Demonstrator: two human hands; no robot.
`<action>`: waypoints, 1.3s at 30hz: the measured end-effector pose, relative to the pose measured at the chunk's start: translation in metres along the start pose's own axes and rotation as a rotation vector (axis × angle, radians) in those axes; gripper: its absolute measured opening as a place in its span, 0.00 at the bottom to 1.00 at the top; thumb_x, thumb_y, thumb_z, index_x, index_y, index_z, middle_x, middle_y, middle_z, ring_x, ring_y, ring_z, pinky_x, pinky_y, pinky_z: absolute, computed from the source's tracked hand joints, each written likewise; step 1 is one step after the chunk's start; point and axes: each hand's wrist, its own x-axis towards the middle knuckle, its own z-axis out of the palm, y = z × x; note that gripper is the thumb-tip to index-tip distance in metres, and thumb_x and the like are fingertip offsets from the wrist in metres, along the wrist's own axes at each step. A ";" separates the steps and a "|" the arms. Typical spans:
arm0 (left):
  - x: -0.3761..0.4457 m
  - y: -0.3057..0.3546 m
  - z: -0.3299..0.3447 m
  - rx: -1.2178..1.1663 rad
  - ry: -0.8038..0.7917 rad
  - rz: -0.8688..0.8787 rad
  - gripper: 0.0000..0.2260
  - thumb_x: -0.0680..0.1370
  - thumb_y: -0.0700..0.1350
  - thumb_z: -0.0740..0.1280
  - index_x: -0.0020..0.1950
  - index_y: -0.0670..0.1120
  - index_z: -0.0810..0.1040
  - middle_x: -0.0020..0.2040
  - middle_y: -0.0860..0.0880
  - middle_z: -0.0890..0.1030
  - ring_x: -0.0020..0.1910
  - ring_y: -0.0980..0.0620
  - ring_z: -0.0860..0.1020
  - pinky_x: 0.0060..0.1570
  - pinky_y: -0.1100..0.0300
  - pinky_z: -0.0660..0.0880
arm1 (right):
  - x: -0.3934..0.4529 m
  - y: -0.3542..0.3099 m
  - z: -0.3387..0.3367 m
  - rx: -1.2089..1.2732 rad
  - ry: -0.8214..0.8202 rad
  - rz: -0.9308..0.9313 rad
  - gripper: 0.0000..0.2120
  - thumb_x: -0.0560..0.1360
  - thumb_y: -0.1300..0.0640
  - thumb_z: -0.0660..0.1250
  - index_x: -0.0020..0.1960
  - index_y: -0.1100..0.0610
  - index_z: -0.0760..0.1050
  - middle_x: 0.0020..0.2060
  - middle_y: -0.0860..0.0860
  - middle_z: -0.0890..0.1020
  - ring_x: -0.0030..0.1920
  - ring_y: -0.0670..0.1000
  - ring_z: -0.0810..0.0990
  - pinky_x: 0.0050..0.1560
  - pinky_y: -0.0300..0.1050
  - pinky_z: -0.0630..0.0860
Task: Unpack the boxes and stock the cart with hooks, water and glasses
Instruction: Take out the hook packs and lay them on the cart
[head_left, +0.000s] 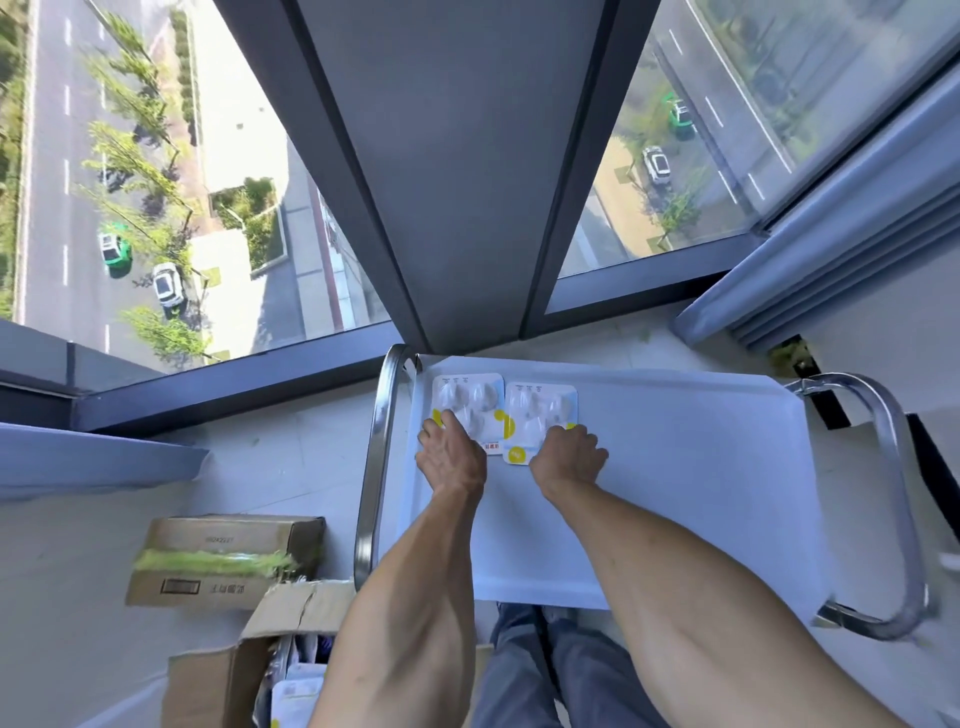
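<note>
Two blister packs of hooks lie side by side at the far left corner of the cart's white top tray (675, 467). The left hand (451, 457) rests on the left pack (467, 402), and the right hand (569, 460) on the right pack (540, 410). On the floor left of the cart sit a closed cardboard box (223, 561) and an opened box (249, 660).

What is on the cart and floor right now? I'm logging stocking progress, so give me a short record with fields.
cart top: white tray with chrome side rails
stocked so far: two hook packs lying flat, side by side at the far left; left pack, right pack
left hand: on the left pack's near edge
right hand: on the right pack's near edge
water, glasses: none visible on the tray
floor, left of cart: open box with more packs inside; closed carton behind it
</note>
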 end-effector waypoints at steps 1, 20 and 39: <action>-0.008 -0.002 -0.004 -0.004 0.007 -0.002 0.18 0.78 0.40 0.63 0.67 0.45 0.67 0.61 0.43 0.72 0.61 0.43 0.72 0.50 0.51 0.73 | -0.007 0.003 -0.002 0.003 0.006 0.000 0.15 0.76 0.54 0.66 0.62 0.55 0.76 0.60 0.56 0.73 0.61 0.56 0.72 0.57 0.50 0.68; -0.240 -0.093 0.049 -0.094 0.095 0.038 0.10 0.78 0.42 0.60 0.58 0.42 0.70 0.54 0.40 0.79 0.55 0.38 0.78 0.49 0.51 0.72 | -0.216 0.108 0.097 0.113 -0.020 -0.151 0.15 0.75 0.59 0.63 0.62 0.57 0.74 0.60 0.57 0.71 0.60 0.58 0.72 0.57 0.52 0.72; -0.310 -0.374 0.184 -0.200 -0.073 -0.350 0.19 0.79 0.45 0.62 0.69 0.47 0.66 0.51 0.45 0.82 0.51 0.43 0.80 0.43 0.55 0.71 | -0.321 0.030 0.347 -0.068 -0.258 -0.316 0.15 0.75 0.61 0.62 0.60 0.56 0.79 0.58 0.56 0.81 0.59 0.57 0.80 0.54 0.47 0.77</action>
